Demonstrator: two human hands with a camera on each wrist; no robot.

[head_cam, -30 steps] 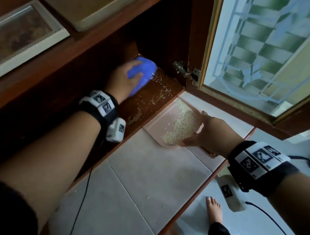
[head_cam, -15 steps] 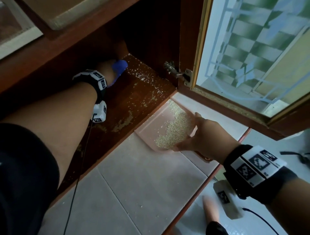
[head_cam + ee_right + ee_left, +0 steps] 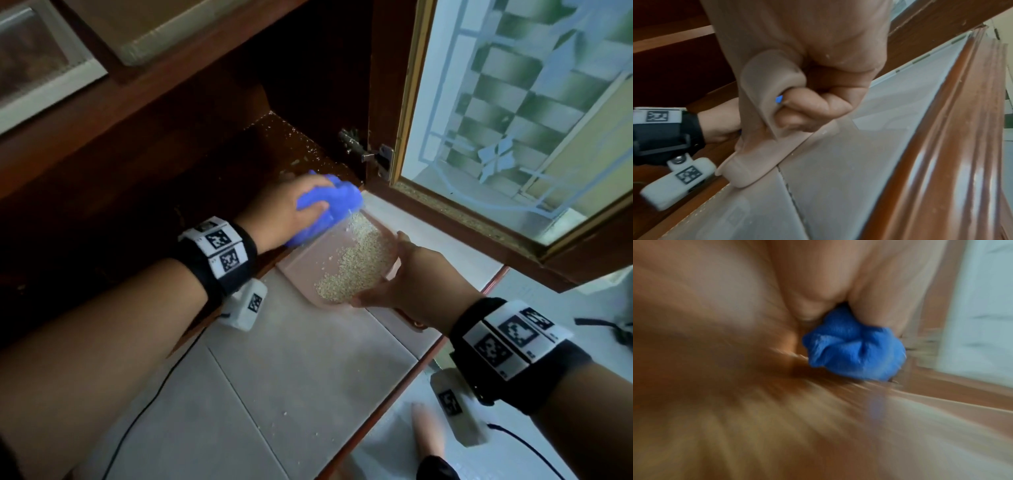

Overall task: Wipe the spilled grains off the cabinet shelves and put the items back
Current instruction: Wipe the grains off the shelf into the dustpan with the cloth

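Bunched in the left hand [image 3: 291,209], the blue cloth [image 3: 329,205] sits at the centre of the head view, on the shelf [image 3: 274,144] edge. It looks soft and light, best gripped as a wad. Right hand [image 3: 414,281] grips the pink dustpan [image 3: 308,263] by its handle, just below the cloth, with grains [image 3: 356,260] inside that would spill if it tilts.

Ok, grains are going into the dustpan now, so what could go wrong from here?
The dustpan is tilted and well filled in the right hand; more tilt could spill the grains onto the tiles. The left hand sweeps the blue cloth fast, so grains may overshoot. Grains remain by the hinge.
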